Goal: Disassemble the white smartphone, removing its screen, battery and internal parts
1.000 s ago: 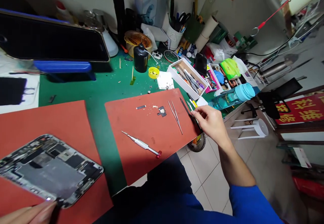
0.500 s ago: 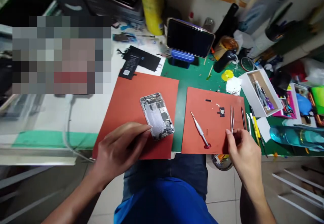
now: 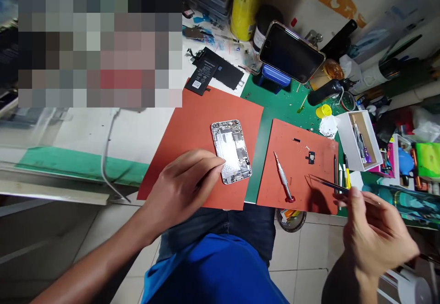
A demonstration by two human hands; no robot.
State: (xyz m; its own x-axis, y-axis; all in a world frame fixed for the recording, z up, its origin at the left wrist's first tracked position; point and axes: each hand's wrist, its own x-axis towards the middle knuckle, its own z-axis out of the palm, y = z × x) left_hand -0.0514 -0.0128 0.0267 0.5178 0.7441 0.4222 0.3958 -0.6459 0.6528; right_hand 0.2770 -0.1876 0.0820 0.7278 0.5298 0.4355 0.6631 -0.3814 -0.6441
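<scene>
An opened smartphone (image 3: 239,146) lies on the left orange mat (image 3: 199,111), its silver housing and circuit parts bare. My left hand (image 3: 189,182) pinches the phone's left edge between thumb and fingers. Off the right end of the right orange mat (image 3: 264,189), my right hand (image 3: 378,230) is closed on a pair of tweezers (image 3: 326,182), tips pointing left over that mat. A precision screwdriver (image 3: 282,175) with a red cap lies there, beside a small black module (image 3: 310,158) and a tiny dark part (image 3: 296,140).
Black batteries (image 3: 202,73) lie behind the left mat. A phone (image 3: 292,53) leans on a blue stand (image 3: 275,76) at the back. To the right are a white box of tools (image 3: 362,143), several pens (image 3: 345,171) and a teal bottle (image 3: 395,196). A white cable (image 3: 104,153) hangs at left.
My right hand has lifted the tweezers from the mat's right side, drawing back and turning them from upright to slanting left. My left hand stays at the phone's edge. The view has shifted.
</scene>
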